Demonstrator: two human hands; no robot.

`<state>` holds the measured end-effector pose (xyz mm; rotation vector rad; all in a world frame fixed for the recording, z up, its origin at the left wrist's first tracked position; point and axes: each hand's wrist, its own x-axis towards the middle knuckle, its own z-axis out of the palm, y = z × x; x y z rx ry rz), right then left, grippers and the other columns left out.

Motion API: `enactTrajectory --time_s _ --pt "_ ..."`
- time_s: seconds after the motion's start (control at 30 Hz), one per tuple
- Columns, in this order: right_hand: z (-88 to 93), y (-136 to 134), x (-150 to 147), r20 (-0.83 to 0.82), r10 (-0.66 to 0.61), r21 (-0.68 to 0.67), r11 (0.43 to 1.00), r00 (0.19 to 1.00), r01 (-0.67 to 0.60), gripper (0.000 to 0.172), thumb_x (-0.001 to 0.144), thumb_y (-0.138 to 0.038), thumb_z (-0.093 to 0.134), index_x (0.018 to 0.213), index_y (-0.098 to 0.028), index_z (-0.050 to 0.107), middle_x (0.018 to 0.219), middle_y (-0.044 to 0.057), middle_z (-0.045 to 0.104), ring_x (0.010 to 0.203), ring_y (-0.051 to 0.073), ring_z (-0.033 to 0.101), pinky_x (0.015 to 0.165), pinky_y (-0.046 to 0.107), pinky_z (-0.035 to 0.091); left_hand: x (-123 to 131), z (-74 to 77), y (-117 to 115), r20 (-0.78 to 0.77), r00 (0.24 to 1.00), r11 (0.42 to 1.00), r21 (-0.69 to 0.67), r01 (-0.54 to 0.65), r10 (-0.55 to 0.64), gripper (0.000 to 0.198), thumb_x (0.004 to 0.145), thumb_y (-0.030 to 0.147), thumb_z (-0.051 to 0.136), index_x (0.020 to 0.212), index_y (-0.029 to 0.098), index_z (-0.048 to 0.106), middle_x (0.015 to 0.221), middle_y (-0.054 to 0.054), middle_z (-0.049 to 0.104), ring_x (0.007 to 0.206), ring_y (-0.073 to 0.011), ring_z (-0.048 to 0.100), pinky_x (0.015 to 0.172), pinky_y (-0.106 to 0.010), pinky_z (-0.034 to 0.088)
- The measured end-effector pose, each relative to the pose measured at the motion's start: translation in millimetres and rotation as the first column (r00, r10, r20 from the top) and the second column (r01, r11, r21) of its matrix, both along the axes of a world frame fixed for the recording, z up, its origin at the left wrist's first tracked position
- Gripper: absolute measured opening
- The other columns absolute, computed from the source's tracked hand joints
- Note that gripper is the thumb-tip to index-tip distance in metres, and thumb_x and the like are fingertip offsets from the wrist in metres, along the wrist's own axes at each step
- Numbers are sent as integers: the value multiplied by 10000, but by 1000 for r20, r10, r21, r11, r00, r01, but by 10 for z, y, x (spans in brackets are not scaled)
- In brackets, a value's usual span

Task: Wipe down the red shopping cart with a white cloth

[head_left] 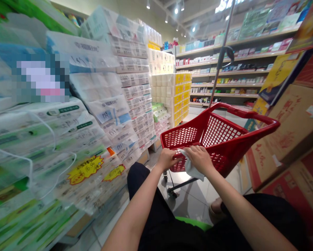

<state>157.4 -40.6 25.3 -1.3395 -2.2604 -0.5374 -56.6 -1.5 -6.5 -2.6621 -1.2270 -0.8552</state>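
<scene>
Straight in front of me is a red plastic shopping cart point(232, 158) with perforated basket walls. My left hand point(168, 159) is closed around the near left part of its rim. A white cloth or wipe point(194, 170) hangs from under my right hand point(199, 158), which presses it against the near side of the basket with bent fingers. The fingertips of the right hand are partly hidden. One end of the cloth sticks out between the two hands. The cart's basket looks tilted, and its handle point(266, 120) points away to the right.
Stacked tissue packs point(98, 80) line the left side, with yellow price tags point(85, 169) and a white cable point(53, 136). Cardboard cartons point(289, 129) stand close on the right. Shelves of small goods point(224, 71) fill the back. A metal pole point(219, 59) rises behind the cart.
</scene>
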Motion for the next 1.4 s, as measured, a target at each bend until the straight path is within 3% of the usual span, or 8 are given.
enactTrajectory --time_s 0.2,0.33,0.5,0.7,0.83,1.0,1.13,1.4 --pt "158 114 958 25 -177 87 981 984 174 352 984 -400 332 1087 -229 622 955 69 639 938 209 501 911 354 267 -64 19 28 -6 1000 1000 13 17 -17 401 876 524 543 669 180 542 682 -24 609 660 -152 529 703 -283 360" --pt "229 141 1211 36 -280 132 953 959 273 371 979 -407 317 1032 -213 629 945 74 633 957 224 480 971 380 245 -62 5 38 -1 1000 1000 13 7 -7 394 872 519 550 669 181 548 691 -24 614 667 -152 526 710 -283 368" --pt "150 87 804 -33 -338 138 931 941 339 375 977 -375 303 964 -197 633 935 88 623 953 238 457 1003 410 215 -26 2 29 8 1000 1000 22 -22 22 364 850 509 578 688 184 582 695 -31 622 678 -165 534 711 -296 368" --pt "-28 -37 153 -76 -174 65 982 982 179 327 971 -343 341 1132 -257 612 1038 69 623 991 235 459 986 398 236 -32 4 18 -11 999 999 36 -30 31 368 858 510 562 684 186 570 691 -30 628 666 -166 523 701 -302 357" --pt "-21 -9 285 -39 -71 31 997 997 72 351 974 -356 355 1268 -314 543 1113 44 622 1052 217 467 968 365 270 -45 11 17 -13 1000 999 31 -23 24 401 863 535 544 669 185 555 691 -33 624 660 -164 518 697 -299 347" --pt "60 61 730 -118 -171 83 980 978 181 376 976 -371 327 1272 -287 544 1120 60 629 1090 233 461 1037 402 227 23 17 -17 9 999 999 11 -31 31 431 872 561 521 664 185 557 688 -35 617 657 -163 519 687 -298 337" --pt "46 66 756 -170 -203 97 970 964 221 387 969 -366 314 1251 -274 561 1075 74 642 1059 251 469 1050 450 208 156 5 -80 26 998 998 -2 -59 59 388 869 534 543 696 189 581 699 -41 622 682 -177 534 689 -312 335" --pt "-137 -146 -173 -159 -47 8 999 986 49 379 967 -323 342 1300 -280 519 1147 68 620 1084 247 463 1050 432 212 379 -68 -164 30 992 992 11 -126 125 282 853 450 574 813 171 593 801 -81 634 780 -230 561 722 -357 360"
